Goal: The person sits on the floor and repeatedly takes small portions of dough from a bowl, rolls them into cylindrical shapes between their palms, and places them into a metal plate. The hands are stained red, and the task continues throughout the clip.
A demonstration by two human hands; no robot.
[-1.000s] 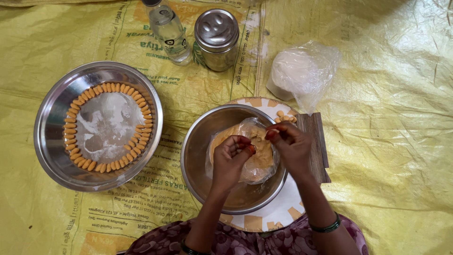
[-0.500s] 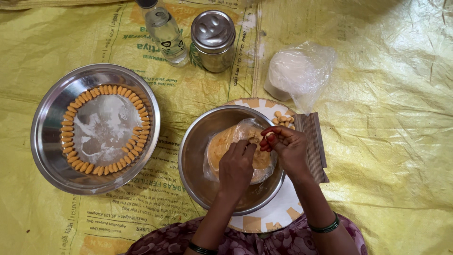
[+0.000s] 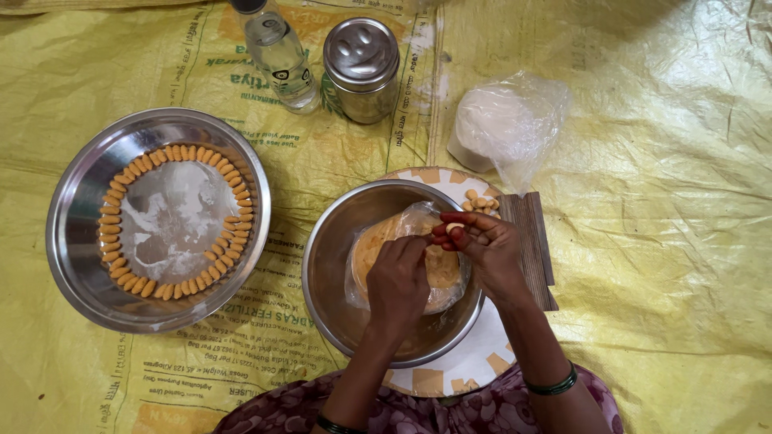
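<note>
Since the wide steel pan [image 3: 80, 241] left of the dough bowl [image 3: 338, 265] already holds a nearly full ring of pieces [image 3: 121, 273], lots of orange dough [image 3: 378, 249] remains; right hand [image 3: 490, 249] pinches a bit, left hand [image 3: 398, 281] presses the dough, grip unclear

Around our bowl, on the yellow sheet [image 3: 659, 241]

To our left sits a wide steel pan [image 3: 72, 241] ringed with small orange pieces [image 3: 173, 154]. Up top, a clear bottle [image 3: 277, 52] stands just beside a steel shaker jar [image 3: 361, 68]; a white-filled plastic bag [image 3: 503, 124] lies right.
</note>
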